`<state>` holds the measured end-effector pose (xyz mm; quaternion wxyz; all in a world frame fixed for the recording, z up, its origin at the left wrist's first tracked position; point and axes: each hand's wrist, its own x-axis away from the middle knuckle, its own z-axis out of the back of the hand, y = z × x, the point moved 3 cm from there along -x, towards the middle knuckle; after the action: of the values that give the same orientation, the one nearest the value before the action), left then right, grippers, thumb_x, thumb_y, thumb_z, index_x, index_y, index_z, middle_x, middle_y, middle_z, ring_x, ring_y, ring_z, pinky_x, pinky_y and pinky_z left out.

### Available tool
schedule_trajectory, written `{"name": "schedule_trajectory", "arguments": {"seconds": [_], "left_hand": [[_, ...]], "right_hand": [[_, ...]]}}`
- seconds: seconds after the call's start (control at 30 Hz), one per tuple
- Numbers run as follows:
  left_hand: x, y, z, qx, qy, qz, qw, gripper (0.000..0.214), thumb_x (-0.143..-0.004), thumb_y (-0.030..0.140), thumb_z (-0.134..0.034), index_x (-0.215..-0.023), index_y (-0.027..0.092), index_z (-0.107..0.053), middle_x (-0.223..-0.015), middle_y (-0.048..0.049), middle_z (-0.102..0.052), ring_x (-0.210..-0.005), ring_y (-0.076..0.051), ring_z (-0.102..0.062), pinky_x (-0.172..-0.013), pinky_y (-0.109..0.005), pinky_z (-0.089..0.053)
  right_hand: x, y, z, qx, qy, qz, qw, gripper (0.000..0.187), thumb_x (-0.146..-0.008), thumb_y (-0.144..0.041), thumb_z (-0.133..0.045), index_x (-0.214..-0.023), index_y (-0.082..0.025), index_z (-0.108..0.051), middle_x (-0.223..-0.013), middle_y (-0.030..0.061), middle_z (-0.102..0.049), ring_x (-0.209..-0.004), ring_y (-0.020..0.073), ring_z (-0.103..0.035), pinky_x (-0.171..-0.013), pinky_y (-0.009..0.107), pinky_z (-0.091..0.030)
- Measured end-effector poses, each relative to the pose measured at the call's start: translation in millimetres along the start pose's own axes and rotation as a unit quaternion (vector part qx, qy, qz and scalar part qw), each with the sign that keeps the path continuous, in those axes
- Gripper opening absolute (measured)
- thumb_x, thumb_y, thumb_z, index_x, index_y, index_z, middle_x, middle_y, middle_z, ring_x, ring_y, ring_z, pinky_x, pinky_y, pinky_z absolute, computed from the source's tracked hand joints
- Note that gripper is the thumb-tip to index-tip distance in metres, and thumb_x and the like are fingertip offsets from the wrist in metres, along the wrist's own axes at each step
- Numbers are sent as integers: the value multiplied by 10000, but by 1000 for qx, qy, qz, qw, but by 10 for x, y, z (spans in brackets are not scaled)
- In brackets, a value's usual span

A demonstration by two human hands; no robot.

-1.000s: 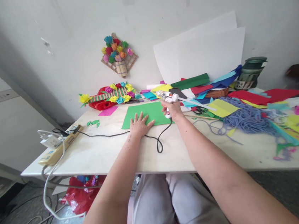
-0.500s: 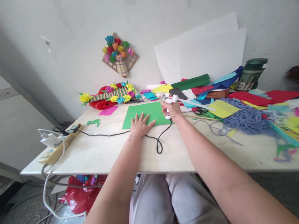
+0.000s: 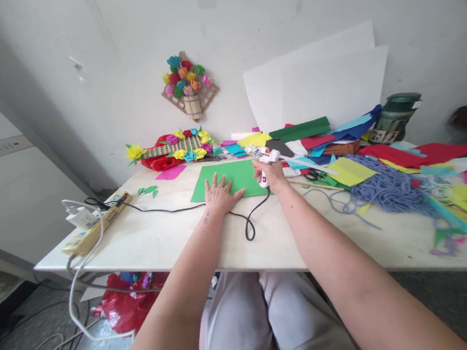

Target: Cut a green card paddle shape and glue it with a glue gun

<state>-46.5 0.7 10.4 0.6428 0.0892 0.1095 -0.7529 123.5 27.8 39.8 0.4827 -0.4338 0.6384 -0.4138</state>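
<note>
A green sheet of paper point(image 3: 237, 175) lies on the white table in front of me. My left hand point(image 3: 219, 194) rests flat on its near edge, fingers spread. Above the sheet's right side, my right hand point(image 3: 271, 174) is wrapped round a white glue gun point(image 3: 264, 178); a pale glue stick point(image 3: 309, 163) pokes out of its back to the right. The gun's nozzle end points to the left back, and its tip is hard to make out. A black cord point(image 3: 250, 226) loops from the grip and passes by my left wrist. Small green paper leaves point(image 3: 148, 190) lie to the left.
A power strip point(image 3: 86, 243) with plugs sits on the left edge. At the back stands a flower-trimmed woven piece point(image 3: 172, 148). Coloured paper, blue yarn point(image 3: 391, 183), scissors point(image 3: 312, 174) and a dark green jar point(image 3: 396, 117) crowd the right. A flower basket point(image 3: 193, 107) hangs on the wall.
The whole view has shifted slightly. My left hand stays flat on the green sheet and my right hand keeps its hold on the glue gun, with hardly any movement.
</note>
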Motion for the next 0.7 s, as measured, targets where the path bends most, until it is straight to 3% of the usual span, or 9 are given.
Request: {"name": "schedule_trajectory", "arguments": {"seconds": [0.17, 0.4, 0.57, 0.7], "left_hand": [[43, 35, 56, -11, 17, 21, 1000, 812, -766, 703, -133, -1239, 161, -509, -1335, -97, -447, -1345, -279, -115, -1076, -491, 17], [38, 89, 12, 30, -46, 76, 996, 905, -737, 733, -193, -1300, 53, -394, -1392, -191, -329, -1299, -299, -249, -1047, -443, -176], [51, 94, 24, 34, -41, 69, 996, 837, -758, 711, -217, -1296, 95, -398, -1383, -175, -344, -1295, -293, -254, -1020, -397, -235], [58, 100, 58, 19, -29, 53, 998, 779, -771, 702, -194, -1241, 145, -469, -1293, -156, -454, -1236, -282, -351, -975, -382, -300]], "right_hand": [[-19, 17, 10, -12, 0, 10, 1000, 225, -596, -346, -652, -637, -146, -558, -394, -34, -526, -269, 82, -431, -268, 187, -322], [-2, 12, 3, -12, 2, 3, 1000, 215, -596, -337, -646, -620, -147, -549, -382, -37, -522, -259, 75, -418, -262, 180, -305], [15, 6, 1, -10, 2, -5, 1000, 217, -594, -335, -648, -630, -148, -544, -372, -42, -511, -258, 73, -410, -266, 181, -315], [10, 15, -2, -11, 0, -1, 1000, 228, -592, -347, -650, -627, -151, -538, -380, -44, -517, -256, 72, -416, -262, 177, -309]]}}
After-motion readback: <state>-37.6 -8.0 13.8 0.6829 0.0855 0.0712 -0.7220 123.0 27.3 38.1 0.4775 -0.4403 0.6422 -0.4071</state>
